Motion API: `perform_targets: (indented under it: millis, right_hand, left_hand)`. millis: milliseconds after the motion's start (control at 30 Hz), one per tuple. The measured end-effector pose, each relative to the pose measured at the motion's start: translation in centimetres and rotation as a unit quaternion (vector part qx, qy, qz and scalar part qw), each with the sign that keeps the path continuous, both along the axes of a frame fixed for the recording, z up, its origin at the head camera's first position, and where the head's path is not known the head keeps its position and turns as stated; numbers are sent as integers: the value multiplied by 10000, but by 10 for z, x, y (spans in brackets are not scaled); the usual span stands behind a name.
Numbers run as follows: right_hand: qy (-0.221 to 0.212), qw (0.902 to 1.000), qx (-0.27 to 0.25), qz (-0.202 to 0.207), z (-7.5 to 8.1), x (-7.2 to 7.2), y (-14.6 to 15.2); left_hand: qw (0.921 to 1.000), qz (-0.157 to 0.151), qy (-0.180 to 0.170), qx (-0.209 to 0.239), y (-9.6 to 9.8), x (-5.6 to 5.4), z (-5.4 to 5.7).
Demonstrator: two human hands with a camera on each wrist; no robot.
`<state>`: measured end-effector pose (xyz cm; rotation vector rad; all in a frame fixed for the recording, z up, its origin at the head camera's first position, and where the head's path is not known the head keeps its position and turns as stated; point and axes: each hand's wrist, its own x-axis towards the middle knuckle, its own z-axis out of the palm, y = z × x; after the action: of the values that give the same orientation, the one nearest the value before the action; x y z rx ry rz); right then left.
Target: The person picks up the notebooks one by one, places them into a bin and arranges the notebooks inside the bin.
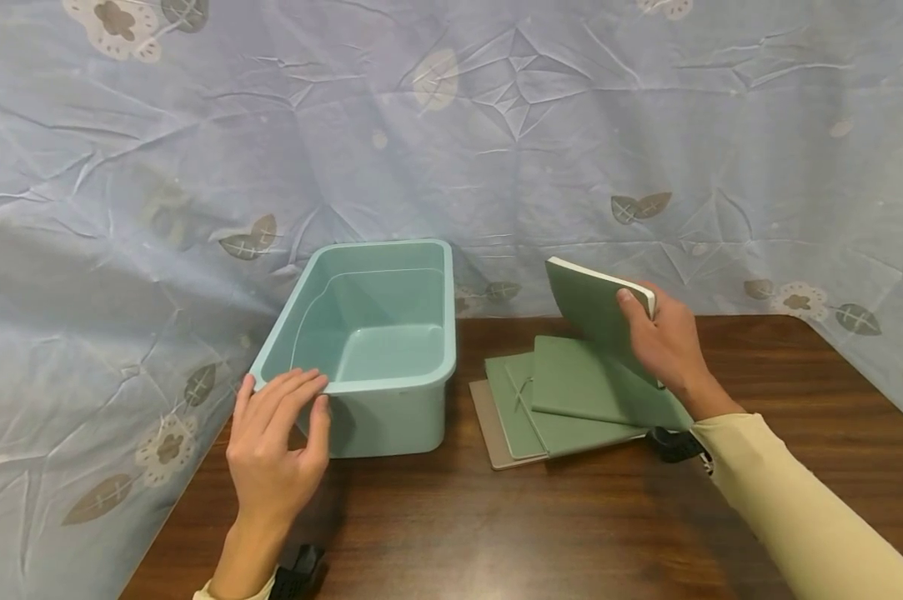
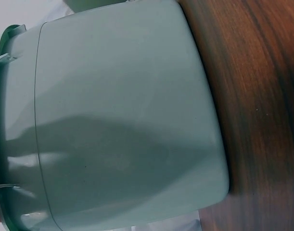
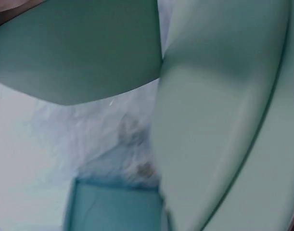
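Observation:
My right hand (image 1: 669, 337) grips a dark green notebook (image 1: 597, 312), thumb on its cover, and holds it tilted above a pile. The right wrist view shows the held notebook's green cover (image 3: 84, 53) at the upper left. In the pile, a plain green notebook (image 1: 579, 383) lies on a green one with a cord (image 1: 514, 417), with a beige notebook (image 1: 487, 421) at the bottom. My left hand (image 1: 278, 442) rests on the near left rim of a pale teal bin (image 1: 391, 421). The bin's outer wall (image 2: 127, 106) fills most of the left wrist view.
The bin's inside floor (image 1: 391, 354) shows through its open top. Everything stands on a dark brown wooden table (image 1: 451, 525). Behind it hangs a wrinkled grey-blue cloth (image 1: 421, 150) with leaf and flower prints, close to the bin's far end.

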<state>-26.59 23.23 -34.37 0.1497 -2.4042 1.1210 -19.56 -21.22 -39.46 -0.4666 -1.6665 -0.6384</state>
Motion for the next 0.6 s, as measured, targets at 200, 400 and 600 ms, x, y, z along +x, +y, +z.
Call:
perform_targets:
  millis: [200,400,600]
  right_hand:
    - [12,9968,-798,64,15,3,-15]
    - [-136,9918,-1258,179,32,12,-34]
    - [-54,9920,-1232,249,46,16,-47]
  left_hand:
    - [10000,12,-44,-30,-2,1,0]
    - [9999,17,-107,-51,-3,2,0]
    - [9999,30,-99,-44,-3,2,0]
